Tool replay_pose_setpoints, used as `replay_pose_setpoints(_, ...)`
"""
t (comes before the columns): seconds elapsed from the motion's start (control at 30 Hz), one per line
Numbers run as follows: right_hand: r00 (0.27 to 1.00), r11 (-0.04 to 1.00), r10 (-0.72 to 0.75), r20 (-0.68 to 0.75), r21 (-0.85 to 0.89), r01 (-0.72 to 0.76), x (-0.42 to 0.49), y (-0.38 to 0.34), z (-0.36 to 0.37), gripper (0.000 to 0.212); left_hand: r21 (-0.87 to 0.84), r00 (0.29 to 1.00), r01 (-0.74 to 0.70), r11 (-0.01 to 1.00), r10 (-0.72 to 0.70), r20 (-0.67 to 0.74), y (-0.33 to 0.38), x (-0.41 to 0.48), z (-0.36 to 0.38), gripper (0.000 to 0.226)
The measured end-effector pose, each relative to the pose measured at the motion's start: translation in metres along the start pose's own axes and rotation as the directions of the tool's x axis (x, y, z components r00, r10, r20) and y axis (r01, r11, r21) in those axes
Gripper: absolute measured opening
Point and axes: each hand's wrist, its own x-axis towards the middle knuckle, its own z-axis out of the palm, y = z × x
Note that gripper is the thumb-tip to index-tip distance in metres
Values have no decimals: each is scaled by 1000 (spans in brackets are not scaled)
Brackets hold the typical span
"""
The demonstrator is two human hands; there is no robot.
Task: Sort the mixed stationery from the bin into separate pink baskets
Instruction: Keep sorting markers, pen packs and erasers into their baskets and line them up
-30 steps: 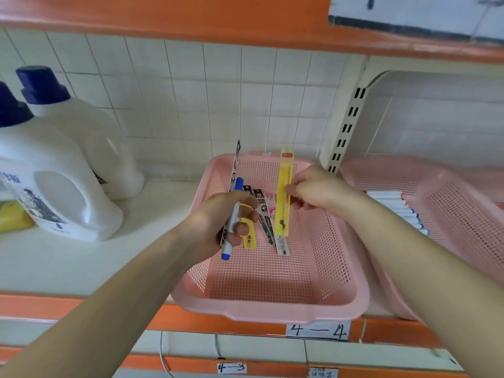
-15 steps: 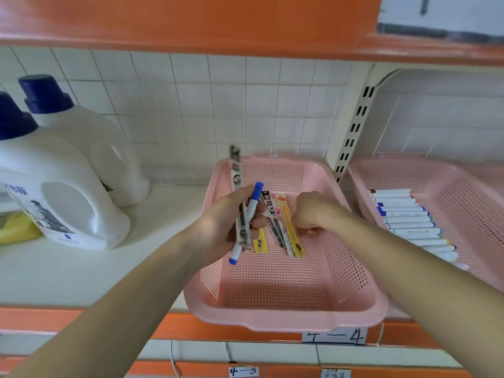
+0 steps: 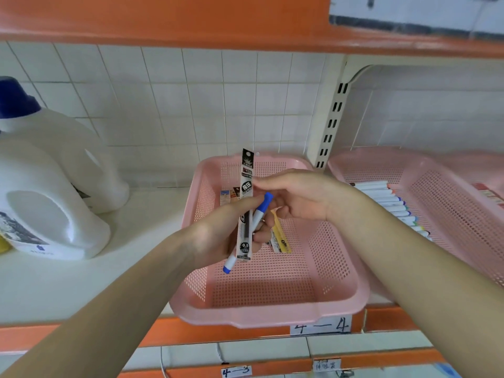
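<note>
Fingers of the left hand are curled round two things at once, above the middle of the pink basket. They hold a long black refill packet that stands nearly upright, and a white marker with a blue cap that leans across behind it. The thumb lies flat along the front of the packet. The marker's capped end points up and away, and its blue lower tip sticks out below the hand, over the basket's near left part.

The right hand reaches in from the basket's right side, palm turned toward the left hand. Its forefinger stretches out and touches the edge of the packet just above the marker's cap. The other fingers are half bent behind the cap. Whether they pinch the cap or the packet cannot be told.

On the basket's floor, under both hands, lies a yellow packet. A few more packets show toward its far left corner.

Just right of the basket stands a second pink basket with a row of white markers lying side by side. Well to the basket's left stand two white detergent bottles with blue caps. A handwritten label reading 4-4 sits on the shelf edge below the basket's near right corner.
</note>
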Motion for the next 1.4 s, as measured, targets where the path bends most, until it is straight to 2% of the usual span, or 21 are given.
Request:
replay_pose_setpoints(0.07,1000,1000,-25,-14,9,26,-3,1,0,24,34,1000,-6,999,5,15,-4,3,-2,39)
replay_pose_setpoints(0.13,994,999,-36,-106,31,40,-1,2,-1,21,56,1000,-9,998,9,-3,-6,7,-3,38)
replay_pose_setpoints(0.23,961,990,-50,-273,114,83,1,1,-6,3,104,993,45,994,-33,-111,-3,8,-5,41)
replay_pose_setpoints(0.33,905,971,-55,-421,187,146,3,-1,-18,13,99,975,50,994,-27,-219,-1,8,-11,38)
replay_pose_setpoints(0.4,837,984,-72,-542,101,150,6,-2,-25,12,19,955,49,999,-42,-294,-1,7,-17,34)
replay_pose_setpoints(0.47,801,984,-131,-583,-174,34,12,-1,-29,10,-56,945,28,998,-45,-323,-2,6,-20,29)
replay_pose_setpoints(0.53,854,857,-119,-506,-487,-170,17,1,-26,6,-64,943,16,998,-36,-331,-3,5,-21,26)
replay_pose_setpoints(0.6,883,676,-27,-468,-660,-329,26,8,-20,11,-42,943,19,999,-32,-332,-5,6,-20,24)
replay_pose_setpoints(0.7,867,503,31,-498,-741,-444,44,24,-16,13,-8,943,23,1000,-25,-333,-8,6,-18,20)
replay_pose_setpoints(0.77,853,410,76,-516,-764,-498,50,31,-15,6,16,940,23,1000,-16,-341,-10,5,-20,18)
replay_pose_setpoints(0.93,848,313,59,-527,-797,-517,48,40,-8,6,-7,925,-3,1000,0,-380,-10,1,-23,16)
replay_pose_setpoints(1.0,850,340,31,-527,-794,-504,48,42,-7,6,-6,915,-10,1000,6,-403,-7,0,-23,17)
replay_pose_setpoints(1.07,858,462,-25,-514,-767,-446,45,41,-8,11,4,915,-21,1000,21,-403,-4,0,-23,18)
replay_pose_setpoints(1.13,871,601,-140,-471,-739,-303,35,37,-13,16,16,922,-47,999,50,-384,1,1,-22,17)
replay_pose_setpoints(1.2,839,667,-331,-432,-736,-116,17,32,-16,23,30,931,-84,996,89,-354,7,4,-19,15)
replay_pose_setpoints(1.27,723,663,-540,-431,-747,51,-4,34,-25,25,33,944,-138,990,141,-298,13,7,-11,11)
replay_pose_setpoints(1.33,626,625,-659,-417,-767,147,-23,41,-40,25,38,954,-199,979,202,-220,19,12,2,9)
replay_pose_setpoints(1.4,615,575,-693,-376,-803,156,-42,54,-62,30,39,955,-238,971,241,-172,22,18,19,9)
